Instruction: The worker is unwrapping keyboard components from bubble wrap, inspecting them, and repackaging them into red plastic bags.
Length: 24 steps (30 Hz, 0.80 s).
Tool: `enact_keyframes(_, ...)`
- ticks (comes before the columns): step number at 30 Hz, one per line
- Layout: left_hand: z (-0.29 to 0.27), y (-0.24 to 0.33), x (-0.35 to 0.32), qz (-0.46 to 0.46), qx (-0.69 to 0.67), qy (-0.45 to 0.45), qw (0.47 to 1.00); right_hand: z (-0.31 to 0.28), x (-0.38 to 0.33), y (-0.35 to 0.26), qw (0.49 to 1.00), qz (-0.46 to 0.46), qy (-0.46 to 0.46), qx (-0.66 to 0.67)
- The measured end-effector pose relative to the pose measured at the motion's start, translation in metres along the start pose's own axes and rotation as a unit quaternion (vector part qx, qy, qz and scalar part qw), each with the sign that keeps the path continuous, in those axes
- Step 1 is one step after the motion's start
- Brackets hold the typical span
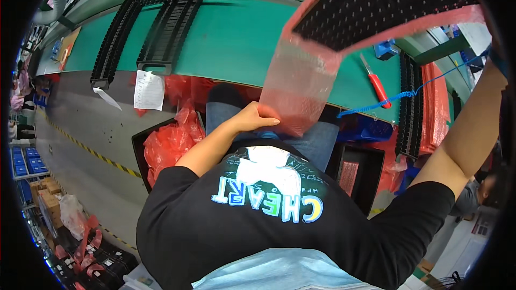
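My left hand (253, 118) pinches the lower end of a pink bubble-wrap bag (301, 83) that hangs down over my lap. A black panel (376, 0) studded with small dots sits tilted in the bag's upper part, above the green table (236, 37). My right forearm (470, 129) reaches up along the right rim with a blue wrist strap on it; the hand itself is lost past the picture's edge. A blue coiled cord (387, 98) runs from that strap across the table.
A red-handled cutter (377, 85) lies on the table under the panel. Long black trays (166, 32) lie at the left, with a paper sheet (149, 90) hanging off the edge. A black bin (141, 153) holding pink bags stands by my left knee. Pink bags (435, 107) are stacked at right.
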<state>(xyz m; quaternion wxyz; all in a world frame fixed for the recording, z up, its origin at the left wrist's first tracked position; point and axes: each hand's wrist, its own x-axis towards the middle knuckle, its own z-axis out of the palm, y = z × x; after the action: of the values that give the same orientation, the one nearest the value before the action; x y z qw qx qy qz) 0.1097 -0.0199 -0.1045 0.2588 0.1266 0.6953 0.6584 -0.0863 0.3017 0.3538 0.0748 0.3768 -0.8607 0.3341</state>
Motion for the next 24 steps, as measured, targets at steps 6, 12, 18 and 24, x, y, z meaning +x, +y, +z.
enact_keyframes(6, 0.014, 0.017, 0.009, 0.008, -0.190, 0.115, 0.975, 0.080, -0.048, -0.014, 0.966, -0.144, 0.053, -0.207)
enact_keyframes(12, 0.008, 0.041, 0.014, 0.000, -0.276, 0.197, 0.941, 0.239, -0.114, -0.009, 0.864, -0.291, 0.113, -0.395)
enact_keyframes(18, 0.013, 0.053, 0.017, 0.020, -0.303, 0.225, 0.926, 0.356, -0.175, 0.004, 0.916, -0.194, 0.060, -0.346)
enact_keyframes(24, 0.006, 0.030, 0.002, 0.007, -0.207, 0.214, 0.955, 0.381, -0.184, 0.018, 0.974, -0.063, 0.067, -0.206)
